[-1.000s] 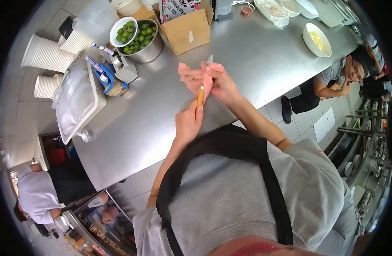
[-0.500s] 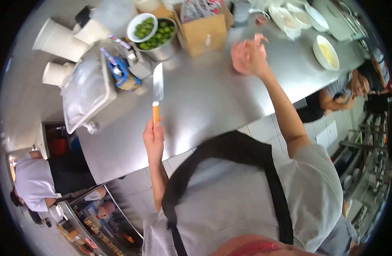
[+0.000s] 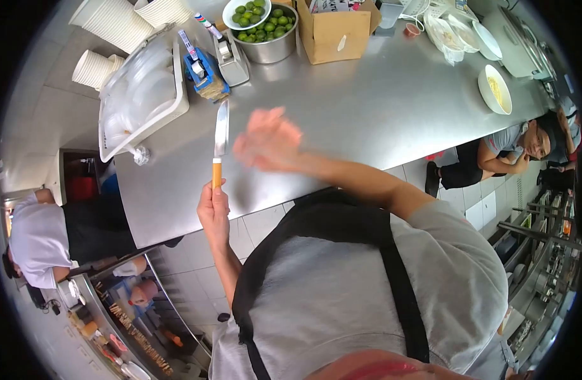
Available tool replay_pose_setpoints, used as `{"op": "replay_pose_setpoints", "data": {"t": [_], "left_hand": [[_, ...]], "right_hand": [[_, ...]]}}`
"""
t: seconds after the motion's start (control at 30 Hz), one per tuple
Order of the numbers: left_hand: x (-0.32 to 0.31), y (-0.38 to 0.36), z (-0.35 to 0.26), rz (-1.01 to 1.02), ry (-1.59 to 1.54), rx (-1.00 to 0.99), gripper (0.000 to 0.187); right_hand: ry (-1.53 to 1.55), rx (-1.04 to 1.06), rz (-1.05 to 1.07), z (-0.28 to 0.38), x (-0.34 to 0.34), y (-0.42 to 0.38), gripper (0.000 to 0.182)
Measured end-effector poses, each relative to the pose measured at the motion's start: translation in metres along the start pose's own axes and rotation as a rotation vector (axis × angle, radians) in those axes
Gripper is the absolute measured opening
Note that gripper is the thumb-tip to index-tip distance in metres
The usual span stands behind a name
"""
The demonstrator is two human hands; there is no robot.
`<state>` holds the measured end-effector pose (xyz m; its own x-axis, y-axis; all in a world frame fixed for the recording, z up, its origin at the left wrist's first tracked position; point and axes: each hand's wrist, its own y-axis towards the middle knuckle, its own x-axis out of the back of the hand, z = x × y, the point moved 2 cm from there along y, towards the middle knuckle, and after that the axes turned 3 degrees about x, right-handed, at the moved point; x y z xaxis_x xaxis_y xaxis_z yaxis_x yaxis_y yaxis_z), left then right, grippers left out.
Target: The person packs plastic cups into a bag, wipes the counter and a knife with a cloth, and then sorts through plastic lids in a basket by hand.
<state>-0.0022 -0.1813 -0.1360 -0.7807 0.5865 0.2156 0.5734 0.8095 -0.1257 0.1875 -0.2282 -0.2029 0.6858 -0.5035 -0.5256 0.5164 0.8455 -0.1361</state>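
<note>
My left hand (image 3: 215, 209) is closed round the orange handle of a knife (image 3: 222, 132), its blade pointing away from me above the table's near left part. Just right of the blade, my right hand (image 3: 283, 155) is closed on a crumpled pink cloth (image 3: 260, 130). Both cloth and hand are smeared by motion, and a small gap separates them from the blade. Beneath them lies a steel table (image 3: 360, 114).
At the back stand a metal pot (image 3: 270, 50) of green limes, a cardboard box (image 3: 332, 38) and tape dispensers (image 3: 232, 63). A white crate (image 3: 148, 130) sits left, a white bowl (image 3: 493, 92) right. People are at the left and right (image 3: 503, 142).
My right hand has come from the table's far middle leftward and nearer, bringing the pink cloth close to the knife. My left hand keeps hold of the knife. The camera view has shifted.
</note>
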Motion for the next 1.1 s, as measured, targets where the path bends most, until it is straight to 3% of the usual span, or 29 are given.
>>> {"op": "replay_pose_setpoints", "data": {"t": [0.07, 0.1, 0.17, 0.2, 0.3, 0.37, 0.43, 0.5, 0.53, 0.57, 0.6, 0.63, 0.67, 0.73, 0.8, 0.83, 0.87, 0.93, 0.97, 1.0, 1.07, 1.1], "left_hand": [[0.008, 0.002, 0.001, 0.021, -0.043, -0.049, 0.026], [0.012, 0.004, 0.001, 0.022, -0.041, -0.054, 0.026], [0.019, 0.005, 0.0, -0.004, 0.015, -0.097, 0.027], [0.023, 0.004, -0.002, -0.004, 0.021, -0.097, 0.027], [0.024, -0.003, -0.002, -0.008, 0.036, -0.071, 0.027], [0.028, -0.01, 0.0, -0.026, 0.048, -0.132, 0.023], [0.032, -0.02, 0.006, -0.029, 0.064, -0.12, 0.023], [0.034, -0.031, 0.016, -0.106, 0.1, -0.07, 0.024], [0.034, -0.036, 0.021, -0.112, 0.092, -0.06, 0.024], [0.035, -0.04, 0.025, -0.124, 0.113, -0.059, 0.024], [0.036, -0.044, 0.025, -0.136, 0.136, -0.063, 0.025], [0.035, -0.049, 0.024, -0.154, 0.143, -0.047, 0.025], [0.034, -0.052, 0.024, -0.159, 0.144, -0.051, 0.025], [0.031, -0.054, 0.026, -0.147, 0.116, -0.027, 0.026], [0.023, -0.054, 0.019, -0.16, 0.154, -0.035, 0.025], [0.017, -0.052, 0.016, -0.16, 0.196, -0.039, 0.025], [0.012, -0.049, 0.018, -0.167, 0.192, -0.039, 0.025], [0.006, -0.041, 0.026, -0.176, 0.37, -0.072, 0.025], [0.003, -0.039, 0.029, -0.175, 0.373, -0.073, 0.025], [0.0, -0.037, 0.032, -0.169, 0.421, -0.081, 0.025], [-0.006, -0.04, 0.031, -0.163, 0.473, -0.083, 0.025], [-0.011, -0.043, 0.028, -0.166, 0.43, -0.046, 0.025]], "right_hand": [[-1.045, 1.168, 0.642, -0.047, -0.039, -0.018, 0.011], [-1.045, 1.174, 0.638, -0.045, -0.047, -0.017, 0.011], [-1.507, 1.027, 0.638, -0.042, -0.061, -0.012, 0.026], [-1.501, 1.029, 0.635, -0.04, -0.059, -0.002, 0.026], [-1.68, 0.944, 0.362, -0.014, -0.014, 0.068, 0.027], [-1.541, 1.318, 0.174, 0.025, 0.026, 0.068, 0.021], [-1.73, 0.972, -0.098, 0.06, 0.064, 0.035, 0.017], [-1.876, 0.231, -0.32, 0.114, 0.097, 0.006, 0.014], [-1.8, 0.454, -0.473, 0.117, 0.157, 0.005, 0.014], [-1.844, 0.402, -0.601, 0.135, 0.196, -0.006, 0.017], [-1.929, 0.205, -0.681, 0.159, 0.233, -0.02, 0.02], [-1.854, 0.268, -0.878, 0.171, 0.256, -0.051, 0.023], [-1.87, 0.28, -0.902, 0.19, 0.266, -0.079, 0.022], [-1.963, -0.095, -0.801, 0.215, 0.335, -0.102, 0.025], [-1.478, -0.066, -0.797, 0.241, 0.415, -0.114, 0.035], [-0.772, -0.142, -0.773, 0.255, 0.389, -0.12, 0.048], [-0.778, -0.139, -0.767, 0.266, 0.379, -0.115, 0.048], [-0.662, 0.106, -0.849, 0.279, 0.376, -0.114, 0.051], [-0.859, 0.097, -0.875, 0.28, 0.388, -0.106, 0.048], [-0.856, 0.096, -0.876, 0.253, 0.416, -0.091, 0.048], [-1.949, 0.67, -0.728, 0.192, 0.457, -0.065, 0.045], [-1.995, 0.682, -0.762, 0.187, 0.418, -0.067, 0.045]]}}
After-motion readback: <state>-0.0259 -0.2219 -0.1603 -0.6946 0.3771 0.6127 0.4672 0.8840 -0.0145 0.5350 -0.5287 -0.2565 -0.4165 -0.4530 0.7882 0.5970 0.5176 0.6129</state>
